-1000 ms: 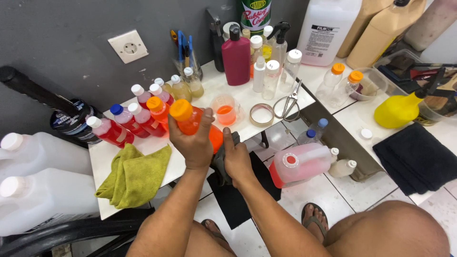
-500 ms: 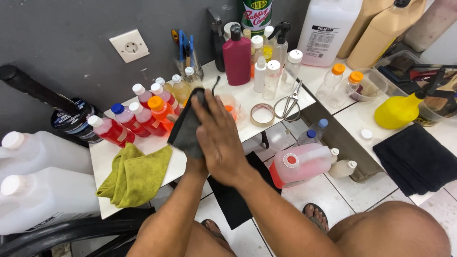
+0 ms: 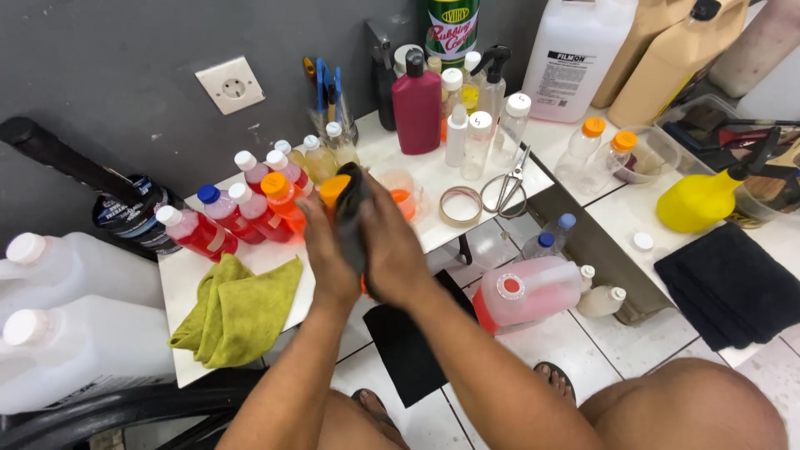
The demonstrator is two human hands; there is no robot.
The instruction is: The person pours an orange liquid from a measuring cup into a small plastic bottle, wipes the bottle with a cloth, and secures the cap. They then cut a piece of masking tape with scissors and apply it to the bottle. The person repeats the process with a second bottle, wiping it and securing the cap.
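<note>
the left hand and the right hand are pressed together over the front edge of the white surface. between them is a small bottle with an orange cap, and a dark cloth is wrapped around it. only the cap and a bit of orange near the bottom show. the fingers of both hands are closed, the left ones around the bottle and the right ones flat on the cloth.

just behind the hands is a row of small bottles. one red bottle with a white cap lies at the left end, and a bottle with a blue cap is next to it. a bottle with an orange cap stands very near the left hand. a small clear cup with orange liquid is just to the right of the hands.

a yellow-green cloth lies bunched up on the surface, left of the arms. a roll of tape and a pair of scissors lie further right. a tall dark red bottle stands at the back. on the tiled floor, a pink jug lies on its side, and a yellow spray bottle sits far to the right near a black cloth.
</note>
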